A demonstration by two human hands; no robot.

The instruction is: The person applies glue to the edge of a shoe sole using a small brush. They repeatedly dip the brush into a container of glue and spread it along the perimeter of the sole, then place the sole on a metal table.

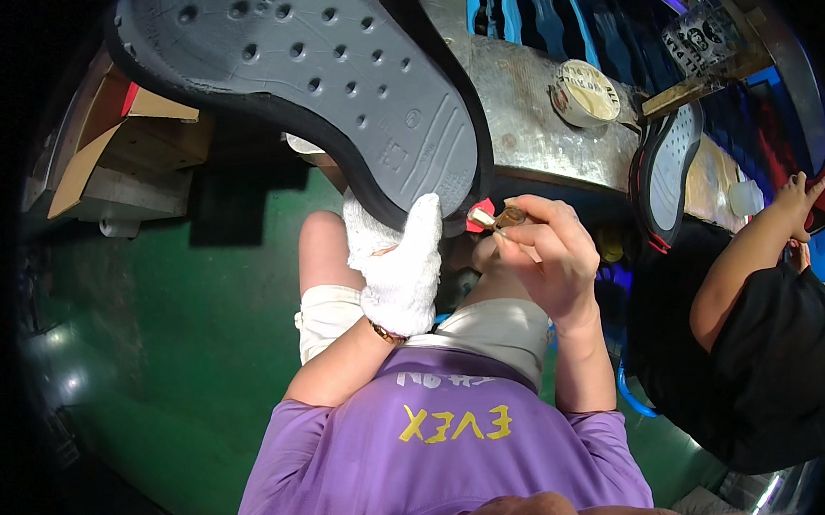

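Observation:
A large shoe-shaped piece with a grey dimpled sole face (340, 76) and a black rim fills the upper middle, close to the camera. My left hand (404, 267), in a white knitted glove, grips its heel end, with the thumb up over the rim. Just right of that heel, my bare right hand (555, 251) pinches a small brush-like tool (508, 219) with a brownish body and a pale tip. The tip points at a red patch (481, 214) beside the heel; whether they touch, I cannot tell.
A worn metal-topped bench (526, 114) holds a tub of cream-coloured paste (585, 93). A similar grey-soled piece (676, 168) stands to the right, near a co-worker's arm (748, 252). Opened cardboard boxes (117, 141) are at left, above the green floor (205, 359).

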